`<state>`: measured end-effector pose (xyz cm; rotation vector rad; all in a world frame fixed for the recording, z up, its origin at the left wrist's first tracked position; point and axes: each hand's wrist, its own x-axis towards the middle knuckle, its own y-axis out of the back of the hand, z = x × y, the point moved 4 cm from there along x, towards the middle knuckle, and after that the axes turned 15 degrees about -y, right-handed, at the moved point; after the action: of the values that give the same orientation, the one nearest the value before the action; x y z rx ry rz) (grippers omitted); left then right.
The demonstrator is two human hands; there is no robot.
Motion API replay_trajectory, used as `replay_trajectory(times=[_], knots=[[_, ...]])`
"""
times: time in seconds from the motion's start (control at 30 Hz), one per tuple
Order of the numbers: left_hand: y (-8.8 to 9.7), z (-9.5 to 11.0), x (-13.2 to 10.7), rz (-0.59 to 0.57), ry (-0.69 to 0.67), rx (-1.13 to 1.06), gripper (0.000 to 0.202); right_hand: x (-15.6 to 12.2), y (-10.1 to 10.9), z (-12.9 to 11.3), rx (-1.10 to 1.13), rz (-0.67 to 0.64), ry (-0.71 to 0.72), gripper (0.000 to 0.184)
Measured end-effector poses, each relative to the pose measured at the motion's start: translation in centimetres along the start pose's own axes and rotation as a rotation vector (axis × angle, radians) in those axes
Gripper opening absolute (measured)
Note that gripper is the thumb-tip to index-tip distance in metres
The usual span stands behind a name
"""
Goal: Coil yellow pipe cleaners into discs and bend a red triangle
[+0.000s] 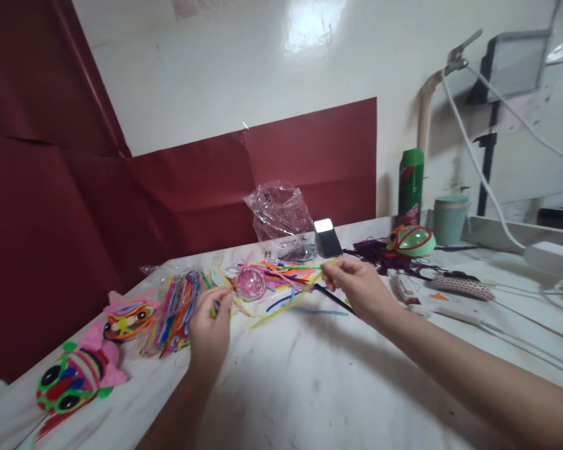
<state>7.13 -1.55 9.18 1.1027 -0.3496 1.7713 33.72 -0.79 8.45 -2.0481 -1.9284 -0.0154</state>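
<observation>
My left hand [210, 331] is closed in a pinch on one end of a thin yellow-green strip [281, 305]. My right hand [356, 284] pinches the strip's other end, so it stretches between them over the white table [309, 375]. A pink clear ball [250, 282] lies just behind the strip, amid a heap of coloured strips [286, 275]. A black stick [333, 299] runs under my right hand.
Two striped fish-like toys [75, 378] [129, 317] and a bundle of coloured strips [176, 312] lie at the left. Behind are a clear plastic bag [281, 219], a phone [327, 236], a green toy [413, 240], a green bottle [410, 184], a cup [450, 219] and a spotted pouch [462, 286].
</observation>
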Motion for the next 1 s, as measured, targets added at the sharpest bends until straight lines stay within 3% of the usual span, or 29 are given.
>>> replay_trajectory(times=[0.07,0.13,0.2,0.27,0.37,0.47,0.53,0.6,0.67,0.83,1.0], knots=[[-1.7,2.5,-1.8,-0.257,0.064,-0.110,0.016,-1.4,-2.0,1.1,0.025,-0.208,-0.140,0.025],[-3.5,4.4,-4.0,-0.473,0.133,-0.258,0.032,-3.0,-3.6,1.9,0.113,-0.299,-0.250,0.023],[-4.5,5.1,-5.3,-0.497,0.205,-0.371,0.011,-4.2,-4.7,2.1,0.191,-0.348,-0.312,0.021],[-5.3,4.7,-6.0,-0.532,0.348,-0.566,0.020,-4.8,-5.1,2.1,0.230,-0.381,-0.330,0.020],[-6.2,4.0,-5.7,-0.650,0.516,-0.828,0.027,-4.4,-4.2,2.0,0.181,-0.290,-0.280,0.024],[-7.0,3.9,-4.2,-0.757,0.506,-0.809,0.026,-3.1,-2.4,2.1,0.005,-0.090,-0.177,0.031],[-7.8,4.3,-3.2,-0.785,0.465,-0.756,0.028,-2.4,-1.6,2.4,-0.090,-0.012,-0.131,0.032],[-8.9,4.7,-2.5,-0.765,0.443,-0.757,0.036,-1.9,-1.4,2.6,-0.146,-0.010,-0.115,0.031],[-9.9,4.8,-1.9,-0.693,0.426,-0.765,0.030,-1.7,-1.4,2.9,-0.151,-0.039,-0.121,0.029],[-11.6,3.6,-2.6,-0.664,0.525,-0.963,0.027,-1.6,-1.9,3.7,0.126,-0.152,-0.236,0.024],[-11.5,2.3,-3.6,-0.687,0.617,-0.990,0.025,-1.6,-2.2,5.1,0.269,-0.205,-0.373,0.026]])
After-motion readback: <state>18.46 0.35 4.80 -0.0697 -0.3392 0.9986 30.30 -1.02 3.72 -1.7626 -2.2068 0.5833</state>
